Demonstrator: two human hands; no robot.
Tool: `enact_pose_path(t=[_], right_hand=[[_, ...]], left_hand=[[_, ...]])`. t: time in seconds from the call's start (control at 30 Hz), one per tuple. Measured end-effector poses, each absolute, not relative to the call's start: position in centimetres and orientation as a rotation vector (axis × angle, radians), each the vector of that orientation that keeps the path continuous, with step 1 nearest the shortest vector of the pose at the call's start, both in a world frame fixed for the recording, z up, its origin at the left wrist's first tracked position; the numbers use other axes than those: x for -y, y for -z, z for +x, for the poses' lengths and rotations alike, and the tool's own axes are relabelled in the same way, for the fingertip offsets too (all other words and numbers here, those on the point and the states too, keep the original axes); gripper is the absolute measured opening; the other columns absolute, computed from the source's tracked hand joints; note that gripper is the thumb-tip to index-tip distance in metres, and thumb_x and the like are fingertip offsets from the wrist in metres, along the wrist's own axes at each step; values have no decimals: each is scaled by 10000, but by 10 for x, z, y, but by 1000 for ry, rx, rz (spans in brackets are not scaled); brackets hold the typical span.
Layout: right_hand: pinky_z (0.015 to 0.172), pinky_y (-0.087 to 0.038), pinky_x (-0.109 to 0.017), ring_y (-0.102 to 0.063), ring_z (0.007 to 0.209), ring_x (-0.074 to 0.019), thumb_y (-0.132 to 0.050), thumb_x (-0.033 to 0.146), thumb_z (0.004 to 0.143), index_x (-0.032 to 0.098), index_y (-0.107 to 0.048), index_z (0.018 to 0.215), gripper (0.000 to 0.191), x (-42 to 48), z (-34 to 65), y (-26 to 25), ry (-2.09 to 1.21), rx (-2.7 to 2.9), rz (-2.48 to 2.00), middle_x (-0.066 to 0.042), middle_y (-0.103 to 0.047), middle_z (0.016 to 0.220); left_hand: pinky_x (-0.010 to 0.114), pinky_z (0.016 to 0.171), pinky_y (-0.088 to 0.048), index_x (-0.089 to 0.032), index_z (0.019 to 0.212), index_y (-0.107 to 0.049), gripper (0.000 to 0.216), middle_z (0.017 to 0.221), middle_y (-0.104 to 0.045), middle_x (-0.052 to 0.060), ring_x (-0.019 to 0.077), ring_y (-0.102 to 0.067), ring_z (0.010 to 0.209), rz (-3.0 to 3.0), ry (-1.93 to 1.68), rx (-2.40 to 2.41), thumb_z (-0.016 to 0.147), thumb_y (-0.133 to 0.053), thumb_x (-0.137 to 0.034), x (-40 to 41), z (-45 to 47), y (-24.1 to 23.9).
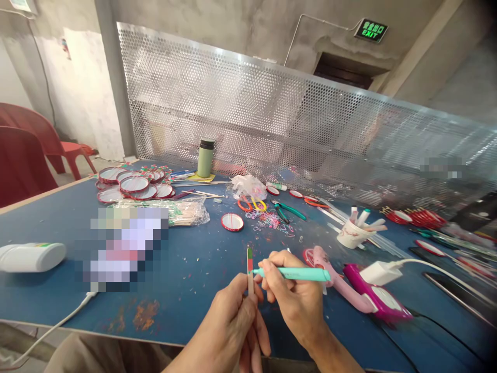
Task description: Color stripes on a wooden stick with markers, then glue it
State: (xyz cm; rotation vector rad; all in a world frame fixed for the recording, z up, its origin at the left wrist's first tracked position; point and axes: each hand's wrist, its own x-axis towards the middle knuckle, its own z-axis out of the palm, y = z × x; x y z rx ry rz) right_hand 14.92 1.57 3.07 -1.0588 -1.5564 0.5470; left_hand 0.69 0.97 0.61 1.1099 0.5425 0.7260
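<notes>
Holding a wooden stick (pixel 249 265) upright in the left hand (pixel 235 313), green and red up top — and gripping a turquoise marker (pixel 305 273) in the right hand (pixel 293 303), tip just at the edge of the red bit. Doing it over the near side of the blue surface (pixel 186 290) — left of a pink tool (pixel 347 291).

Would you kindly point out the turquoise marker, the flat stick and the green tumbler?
Turquoise marker (pixel 304 273), head view: its barrel.
Flat stick (pixel 250 264), head view: its red band.
Green tumbler (pixel 205 160), head view: its body.
</notes>
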Motion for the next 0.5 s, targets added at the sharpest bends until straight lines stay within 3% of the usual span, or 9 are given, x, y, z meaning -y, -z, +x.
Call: enact_pose_path(t=[0.5], right_hand=[[503,-490,-219,-491,430,-79,-547,317,993,202,-552,708,308,-15,147,-34,-520,1594,-1072,52,-549,526]], left_hand=[[130,289,-362,-234,957,-378,439,564,-630,-25,80,-483,293,1094,-699,-545,934,-446,-667,-9,8,-5]])
